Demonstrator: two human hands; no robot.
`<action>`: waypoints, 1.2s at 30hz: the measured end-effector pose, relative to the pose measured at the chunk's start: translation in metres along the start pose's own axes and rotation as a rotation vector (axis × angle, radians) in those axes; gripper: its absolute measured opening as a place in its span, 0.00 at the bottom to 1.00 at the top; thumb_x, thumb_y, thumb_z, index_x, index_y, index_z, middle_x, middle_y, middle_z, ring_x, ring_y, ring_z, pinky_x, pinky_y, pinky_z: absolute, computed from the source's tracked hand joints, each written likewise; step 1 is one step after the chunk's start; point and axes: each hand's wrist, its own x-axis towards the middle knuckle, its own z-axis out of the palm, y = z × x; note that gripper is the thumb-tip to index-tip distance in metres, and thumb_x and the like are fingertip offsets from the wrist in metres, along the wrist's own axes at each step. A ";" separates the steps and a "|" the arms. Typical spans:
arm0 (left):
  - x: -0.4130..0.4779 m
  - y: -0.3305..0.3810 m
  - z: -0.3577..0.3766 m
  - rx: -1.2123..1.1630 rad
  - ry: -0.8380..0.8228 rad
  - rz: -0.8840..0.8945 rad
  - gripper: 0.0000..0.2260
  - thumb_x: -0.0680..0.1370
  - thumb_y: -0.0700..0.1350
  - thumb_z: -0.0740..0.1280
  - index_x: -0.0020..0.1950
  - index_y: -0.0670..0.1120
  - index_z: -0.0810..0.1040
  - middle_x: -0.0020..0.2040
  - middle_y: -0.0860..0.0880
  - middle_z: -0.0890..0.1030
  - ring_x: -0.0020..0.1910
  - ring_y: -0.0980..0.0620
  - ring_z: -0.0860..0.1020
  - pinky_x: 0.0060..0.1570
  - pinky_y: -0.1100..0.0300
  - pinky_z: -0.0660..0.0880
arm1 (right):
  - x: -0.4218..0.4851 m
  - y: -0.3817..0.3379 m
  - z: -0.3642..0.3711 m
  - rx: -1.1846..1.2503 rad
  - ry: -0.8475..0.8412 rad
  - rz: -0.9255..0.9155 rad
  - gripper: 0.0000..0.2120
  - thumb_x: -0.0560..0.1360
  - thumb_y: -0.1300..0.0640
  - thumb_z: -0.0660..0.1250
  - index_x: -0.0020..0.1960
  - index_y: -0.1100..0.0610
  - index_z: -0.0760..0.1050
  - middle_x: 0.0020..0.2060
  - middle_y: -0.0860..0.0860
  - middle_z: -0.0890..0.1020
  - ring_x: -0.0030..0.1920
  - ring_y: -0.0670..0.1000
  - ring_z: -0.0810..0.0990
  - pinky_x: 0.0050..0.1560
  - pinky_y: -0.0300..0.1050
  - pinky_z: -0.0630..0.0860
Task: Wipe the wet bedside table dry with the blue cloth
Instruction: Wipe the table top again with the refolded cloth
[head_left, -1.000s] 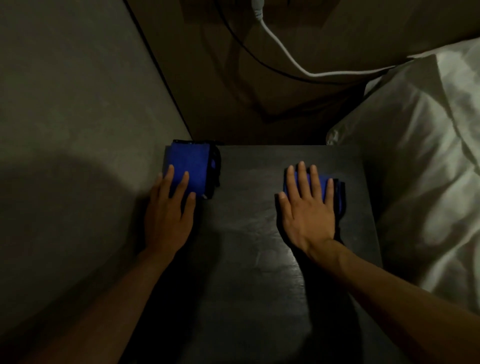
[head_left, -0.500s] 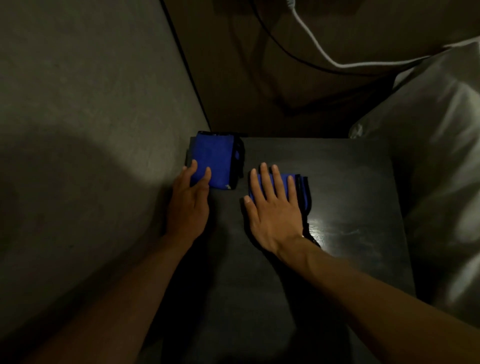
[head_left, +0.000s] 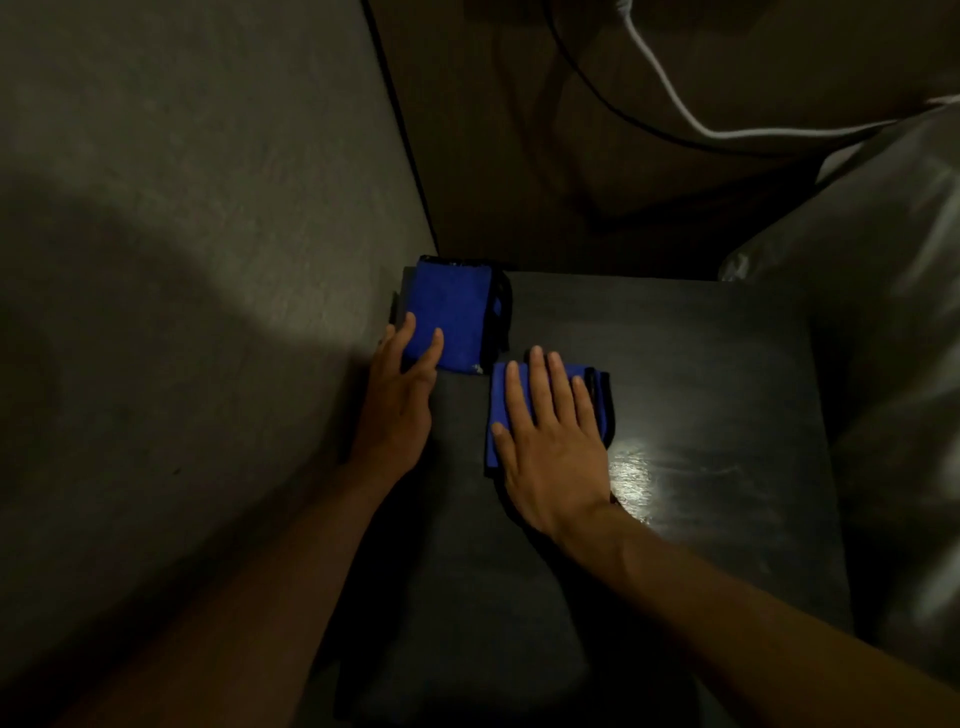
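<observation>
Your right hand (head_left: 550, 447) lay flat, fingers spread, pressing a folded blue cloth (head_left: 501, 410) onto the dark bedside table (head_left: 701, 519) at centre frame, gripping nothing. Your left hand (head_left: 400, 410) rested open beside it, fingertips on a second blue folded cloth (head_left: 452, 312) in the table's far left corner against the wall (head_left: 182, 260). A wet sheen (head_left: 644, 473) glinted just right of your right wrist.
</observation>
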 end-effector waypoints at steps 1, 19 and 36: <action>0.001 0.001 0.001 -0.012 -0.002 -0.015 0.26 0.79 0.52 0.42 0.77 0.56 0.59 0.80 0.52 0.49 0.78 0.51 0.45 0.76 0.50 0.47 | -0.001 -0.006 0.002 0.015 0.006 0.011 0.32 0.83 0.42 0.39 0.82 0.57 0.42 0.81 0.60 0.43 0.81 0.59 0.39 0.80 0.57 0.40; 0.023 0.029 -0.020 -0.400 0.019 -0.469 0.23 0.77 0.63 0.59 0.70 0.57 0.67 0.68 0.48 0.70 0.62 0.49 0.72 0.63 0.47 0.70 | 0.010 -0.115 0.016 0.009 -0.151 -0.053 0.43 0.81 0.39 0.55 0.78 0.55 0.28 0.77 0.61 0.29 0.77 0.63 0.26 0.78 0.61 0.33; 0.001 0.008 -0.009 0.193 -0.125 -0.018 0.29 0.76 0.57 0.36 0.78 0.58 0.50 0.80 0.50 0.42 0.78 0.44 0.39 0.74 0.40 0.51 | -0.014 -0.037 0.014 -0.012 -0.121 -0.582 0.28 0.83 0.40 0.50 0.80 0.51 0.62 0.80 0.56 0.61 0.81 0.58 0.53 0.80 0.57 0.47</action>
